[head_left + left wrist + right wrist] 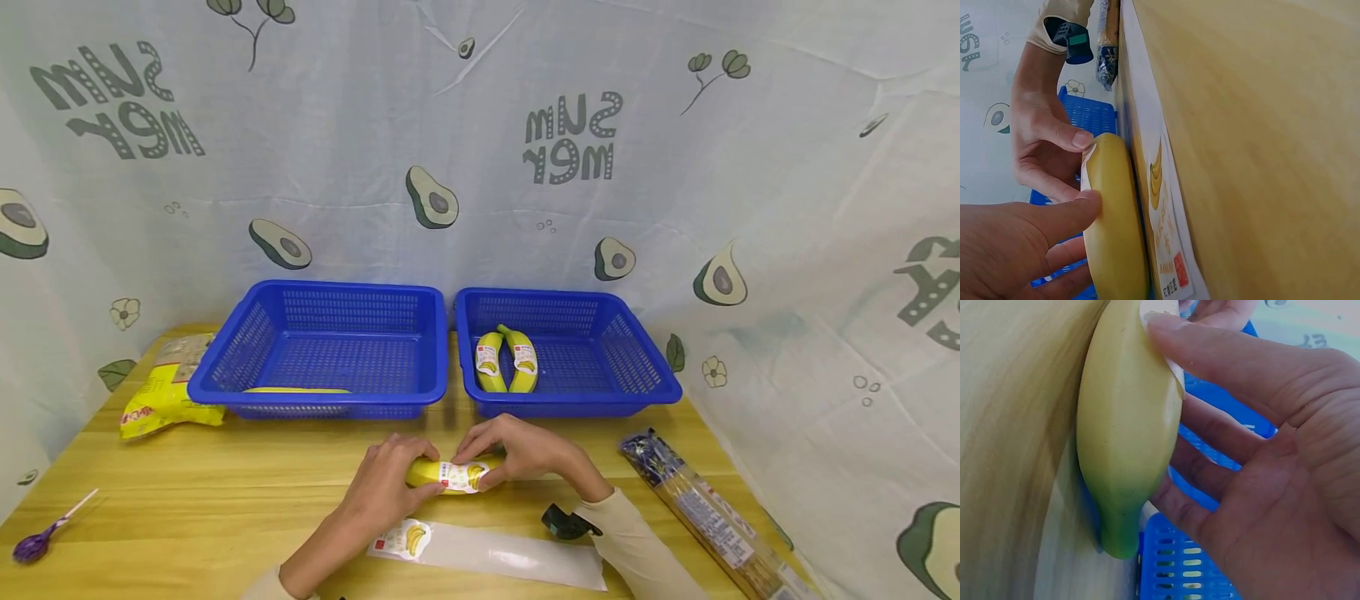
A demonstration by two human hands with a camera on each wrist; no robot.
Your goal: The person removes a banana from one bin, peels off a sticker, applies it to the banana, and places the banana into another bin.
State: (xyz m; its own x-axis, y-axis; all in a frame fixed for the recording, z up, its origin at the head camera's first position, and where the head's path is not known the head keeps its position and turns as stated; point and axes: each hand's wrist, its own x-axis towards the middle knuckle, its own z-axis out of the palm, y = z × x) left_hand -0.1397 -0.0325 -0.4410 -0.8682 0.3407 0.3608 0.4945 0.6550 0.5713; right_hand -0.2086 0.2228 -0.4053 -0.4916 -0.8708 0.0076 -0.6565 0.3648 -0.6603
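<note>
A yellow banana [423,472] lies on the wooden table, with a white label [462,477] showing printed bananas on its upper side. My left hand [388,475] grips one end, its thumb [1075,215] on the label's edge. At the other end, my right hand [517,450] holds the banana between thumb and fingers, the thumb pressing the label [1175,372], whose edge stands slightly off the peel in the right wrist view. Just in front lies a pale backing strip [517,554] bearing another banana label [401,540] at its left end.
Two labelled bananas [491,362] sit in the right blue basket [600,398]. The left blue basket [322,400] holds something yellow, mostly hidden by its front wall. A yellow bag [161,396], a purple lollipop [33,546] and a long clear packet [708,517] lie around the sides.
</note>
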